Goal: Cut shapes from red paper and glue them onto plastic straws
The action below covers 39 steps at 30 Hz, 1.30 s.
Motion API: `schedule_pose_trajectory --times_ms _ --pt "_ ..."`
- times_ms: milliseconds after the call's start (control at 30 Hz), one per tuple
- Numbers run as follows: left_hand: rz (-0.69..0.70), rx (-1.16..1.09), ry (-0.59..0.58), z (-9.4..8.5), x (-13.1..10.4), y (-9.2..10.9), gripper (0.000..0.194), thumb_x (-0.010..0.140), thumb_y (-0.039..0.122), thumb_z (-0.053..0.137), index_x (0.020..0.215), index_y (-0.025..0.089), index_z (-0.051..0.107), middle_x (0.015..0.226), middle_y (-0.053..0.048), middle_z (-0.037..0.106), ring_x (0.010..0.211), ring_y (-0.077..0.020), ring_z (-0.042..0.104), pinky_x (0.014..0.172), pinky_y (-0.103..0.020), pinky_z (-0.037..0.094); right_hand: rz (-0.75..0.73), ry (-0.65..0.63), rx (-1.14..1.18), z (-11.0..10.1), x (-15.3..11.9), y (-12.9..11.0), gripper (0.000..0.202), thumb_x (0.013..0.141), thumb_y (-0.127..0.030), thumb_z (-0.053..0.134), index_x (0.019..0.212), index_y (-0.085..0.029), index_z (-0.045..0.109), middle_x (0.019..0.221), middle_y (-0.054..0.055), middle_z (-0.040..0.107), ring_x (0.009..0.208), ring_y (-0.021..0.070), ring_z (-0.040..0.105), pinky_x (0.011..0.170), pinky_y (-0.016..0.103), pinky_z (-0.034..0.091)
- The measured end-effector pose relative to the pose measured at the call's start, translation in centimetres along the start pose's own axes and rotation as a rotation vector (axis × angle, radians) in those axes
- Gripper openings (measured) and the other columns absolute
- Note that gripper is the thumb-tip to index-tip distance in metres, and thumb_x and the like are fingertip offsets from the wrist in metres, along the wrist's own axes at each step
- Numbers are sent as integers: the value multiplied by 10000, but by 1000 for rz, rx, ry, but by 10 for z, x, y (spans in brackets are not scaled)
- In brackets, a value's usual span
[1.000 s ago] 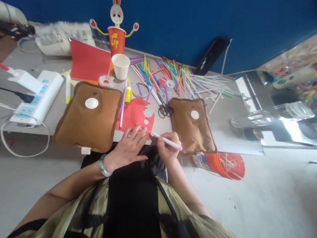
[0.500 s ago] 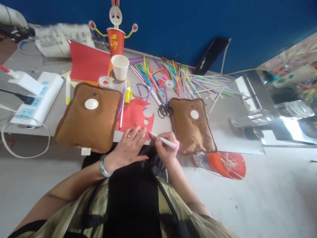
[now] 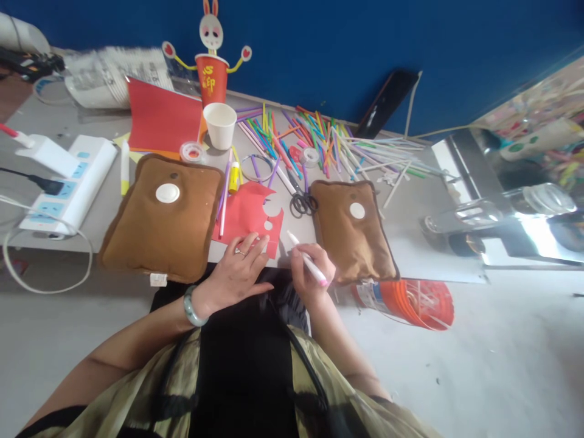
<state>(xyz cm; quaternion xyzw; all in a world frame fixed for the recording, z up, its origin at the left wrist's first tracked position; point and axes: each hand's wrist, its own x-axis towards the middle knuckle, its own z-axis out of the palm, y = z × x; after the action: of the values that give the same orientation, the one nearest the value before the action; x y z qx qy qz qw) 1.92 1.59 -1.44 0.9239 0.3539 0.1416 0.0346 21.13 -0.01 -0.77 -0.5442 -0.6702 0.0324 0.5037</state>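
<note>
My left hand (image 3: pixel 239 267) lies flat with fingers stretched over the lower edge of a red sheet of paper (image 3: pixel 241 210). The sheet has round holes cut along its right side. Just right of the paper, my right hand (image 3: pixel 314 271) grips a white marker with a pink end (image 3: pixel 311 267). The marker's tip points up and left, apart from the paper. Black-handled scissors (image 3: pixel 303 202) lie beyond the marker. Straws (image 3: pixel 222 210) rest on the paper's left edge, and a yellow glue stick (image 3: pixel 234 177) is at its top.
Brown hot-water bags (image 3: pixel 159 231) flank the paper. A white paper cup (image 3: pixel 220 125) stands before a red cup with a rabbit figure (image 3: pixel 212 79). Coloured straws (image 3: pixel 319 140) spread along the back. A power strip (image 3: pixel 68 188) is at left, an orange bucket (image 3: pixel 410 304) below right.
My right hand has moved a little to the right with the marker, and its tip has left the red paper. My left hand stays in place.
</note>
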Motion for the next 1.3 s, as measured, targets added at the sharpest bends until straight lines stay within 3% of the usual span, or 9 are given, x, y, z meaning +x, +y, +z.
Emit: schedule_pose_trajectory --times_ms 133,333,500,633,767,867,933,1100,1300 --pt "-4 -1 18 1 0 0 480 909 555 534 1126 132 605 1469 -186 479 1350 -377 420 1070 -542 364 -142 -11 -97 -13 14 6 276 870 -119 583 1101 -260 638 869 42 675 722 180 646 636 318 541" --pt "-8 -61 85 8 -2 -3 441 904 501 567 1148 134 583 1407 -185 533 1338 -367 436 1058 -532 384 -224 -298 -464 -31 69 18 354 891 -249 566 1240 -217 613 995 100 665 949 271 619 924 452 467" --pt "-24 -125 140 12 -3 -4 479 874 500 603 1166 122 572 1352 -189 572 1298 -371 468 1056 -541 387 -265 -556 -584 -15 128 47 437 853 -366 628 1233 -152 612 1043 149 671 1012 328 588 965 490 402" --pt "-49 -147 147 8 -5 -2 547 868 476 614 1248 90 535 1357 -201 565 1280 -369 478 1056 -537 391 -240 -575 -457 -1 149 59 393 841 -349 627 1176 -143 640 991 136 698 949 304 625 879 429 458" --pt "-47 -155 131 3 -5 -2 557 874 474 609 1269 91 522 1383 -194 547 1292 -362 471 1066 -515 391 -167 -412 -172 -7 126 29 243 852 -293 604 1066 -196 670 879 52 718 784 206 661 742 321 504" --pt "-38 -130 120 2 -4 0 543 869 495 612 1239 104 537 1411 -199 523 1303 -368 460 1062 -520 392 -36 -215 -18 -16 86 3 102 877 -273 592 909 -206 661 807 28 716 703 162 666 663 278 515" --pt "-36 -99 113 3 -3 1 572 867 506 614 1258 98 526 1432 -206 503 1310 -372 455 1062 -521 391 77 -154 71 -18 58 -6 87 875 -275 598 897 -201 638 721 5 686 595 140 639 567 254 499" --pt "-31 -43 102 7 -1 3 573 867 513 616 1261 106 533 1455 -203 482 1340 -373 437 1082 -515 376 221 -110 119 -8 8 -6 56 851 -248 605 875 -199 618 692 2 698 559 143 660 546 257 527" --pt "-38 -48 84 8 -1 2 515 855 502 635 1223 150 557 1495 -182 452 1360 -358 425 1069 -516 396 97 -41 18 2 -2 -2 70 843 -244 599 784 -209 586 623 -21 646 475 115 600 460 220 477"
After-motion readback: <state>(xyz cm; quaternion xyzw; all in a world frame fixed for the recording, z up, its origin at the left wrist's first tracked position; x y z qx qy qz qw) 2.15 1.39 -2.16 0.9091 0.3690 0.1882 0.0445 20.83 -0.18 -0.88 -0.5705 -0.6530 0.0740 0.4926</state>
